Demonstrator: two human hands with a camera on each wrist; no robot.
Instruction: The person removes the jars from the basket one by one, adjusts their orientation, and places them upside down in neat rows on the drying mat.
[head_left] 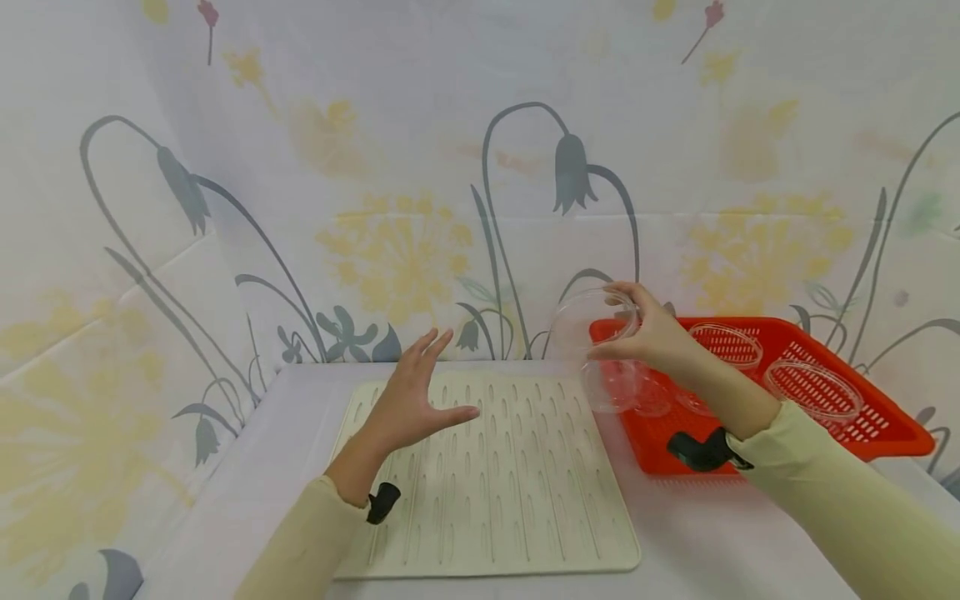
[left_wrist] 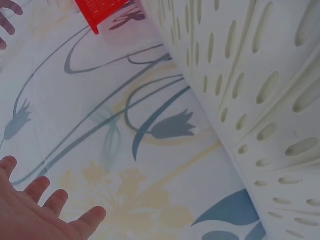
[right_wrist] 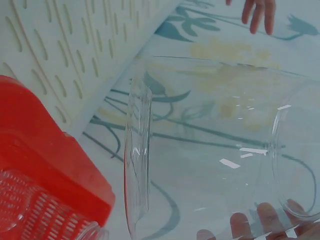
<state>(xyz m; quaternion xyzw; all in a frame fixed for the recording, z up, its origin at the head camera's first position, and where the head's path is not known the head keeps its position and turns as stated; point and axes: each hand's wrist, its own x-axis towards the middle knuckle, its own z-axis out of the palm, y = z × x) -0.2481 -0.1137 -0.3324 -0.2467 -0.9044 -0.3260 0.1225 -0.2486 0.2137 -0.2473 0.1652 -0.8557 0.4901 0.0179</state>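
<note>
The right hand (head_left: 651,329) is gripping a clear cylindrical container (right_wrist: 215,130), fingers curling against its side. Colourless and see-through, the container is showing a thick lip at one end, a ring at the other and small white glints. It is hovering near the cream drying mat's (head_left: 480,483) far right corner, beside the red slotted basket (head_left: 652,442). The left hand (head_left: 405,402) is hovering above the mat, fingers and thumb spread apart.
</note>
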